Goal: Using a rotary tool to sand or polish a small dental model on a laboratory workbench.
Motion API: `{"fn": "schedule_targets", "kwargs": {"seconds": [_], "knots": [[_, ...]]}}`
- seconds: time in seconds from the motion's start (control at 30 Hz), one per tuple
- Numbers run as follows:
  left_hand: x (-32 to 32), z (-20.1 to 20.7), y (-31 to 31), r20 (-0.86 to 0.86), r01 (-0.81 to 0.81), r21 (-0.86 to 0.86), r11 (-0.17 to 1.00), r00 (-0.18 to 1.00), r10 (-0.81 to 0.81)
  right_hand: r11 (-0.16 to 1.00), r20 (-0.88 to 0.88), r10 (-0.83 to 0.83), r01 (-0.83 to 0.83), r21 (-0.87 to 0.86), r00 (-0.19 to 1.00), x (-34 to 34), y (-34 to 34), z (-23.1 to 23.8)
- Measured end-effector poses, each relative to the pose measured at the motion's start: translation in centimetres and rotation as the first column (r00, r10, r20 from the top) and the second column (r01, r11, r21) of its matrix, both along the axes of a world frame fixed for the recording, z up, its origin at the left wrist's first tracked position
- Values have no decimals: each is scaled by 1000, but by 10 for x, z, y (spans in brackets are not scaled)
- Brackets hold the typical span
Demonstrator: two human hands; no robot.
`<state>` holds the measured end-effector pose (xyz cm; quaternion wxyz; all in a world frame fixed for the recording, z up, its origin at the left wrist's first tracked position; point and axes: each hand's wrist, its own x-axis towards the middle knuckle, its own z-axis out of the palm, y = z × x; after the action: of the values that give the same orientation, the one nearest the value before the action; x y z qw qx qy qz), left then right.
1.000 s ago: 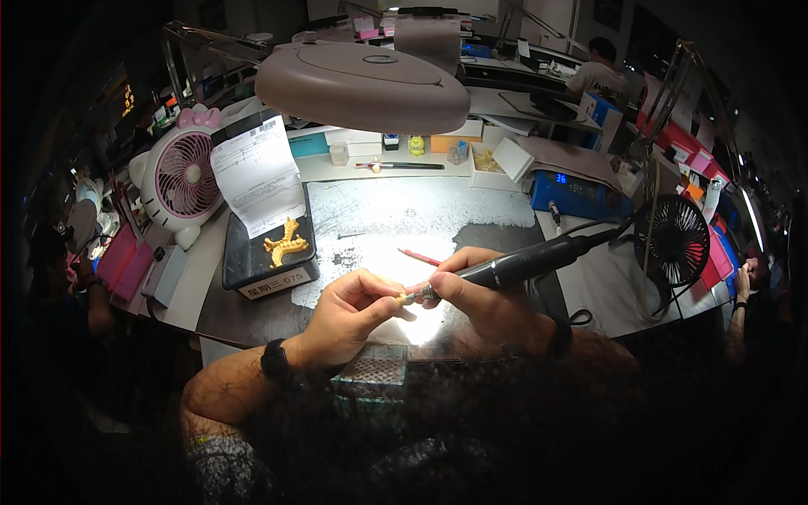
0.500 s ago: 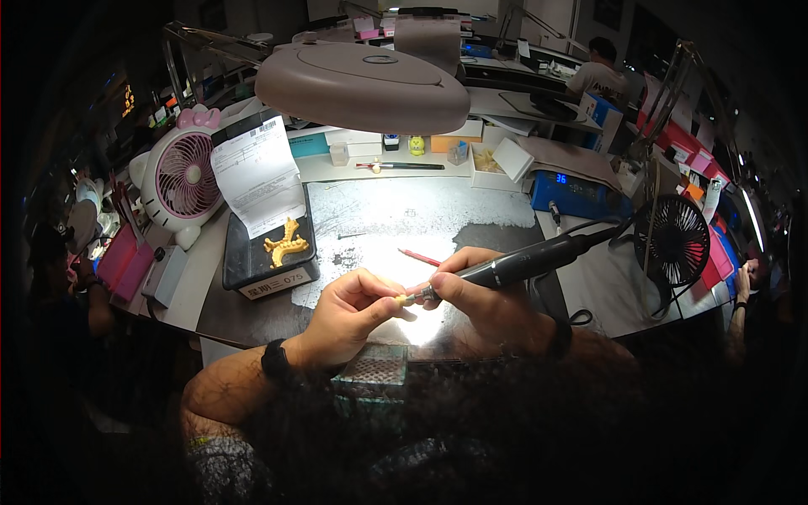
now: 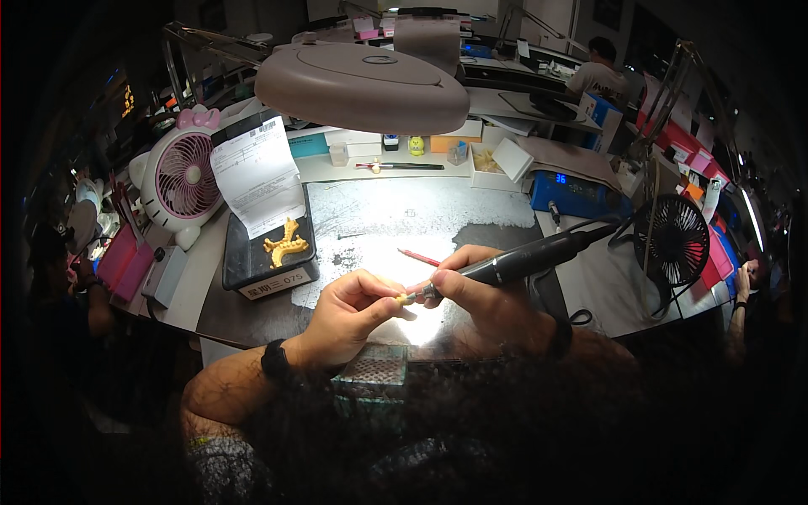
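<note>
Between the thumb and fingers of my left hand is a small pale yellow piece, mostly covered by the fingertips. My right hand is wrapped round a black rotary handpiece with a metal front end. Its tip meets or nearly meets the yellow piece; contact is too small to tell. Both hands are close together over the brightly lit bench. Behind them lies a thin red pencil-like stick. To the left, a yellow dental model rests in a black tray with a printed slip.
A large lamp head hangs over the bench. A pink-and-white fan stands left; a black fan and a blue control box stand right. An open white box sits behind. Below my hands is a perforated-top box.
The black handpiece has shifted very slightly in my right hand. My left hand and the other things look the same.
</note>
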<state>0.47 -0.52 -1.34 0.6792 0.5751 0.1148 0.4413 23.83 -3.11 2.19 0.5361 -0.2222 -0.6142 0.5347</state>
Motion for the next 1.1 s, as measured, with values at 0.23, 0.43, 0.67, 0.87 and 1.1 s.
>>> {"fn": "schedule_targets", "kwargs": {"seconds": [0.23, 0.43, 0.67, 0.87, 1.1], "knots": [[1, 0, -1, -1, -32, 11, 999, 999, 32, 995, 6, 12, -11, -97, 1000, 1, -2, 4], [-3, 0, 1, -10, 23, -5, 1000, 1000, -23, 996, -6, 25, -26, -82, 1000, 0, -1, 3], [-3, -1, 1, -11, 23, -8, 1000, 1000, -23, 997, 4, 28, -27, -75, 1000, 1, 0, 2], [-3, 0, 0, 2, 27, -12, 1000, 1000, -27, 996, -9, 36, -36, -77, 999, 1, 0, 2], [0, 0, -1, 1, -19, -2, 1000, 1000, 19, 997, 18, 30, -28, -72, 999, 0, 0, 2]]}}
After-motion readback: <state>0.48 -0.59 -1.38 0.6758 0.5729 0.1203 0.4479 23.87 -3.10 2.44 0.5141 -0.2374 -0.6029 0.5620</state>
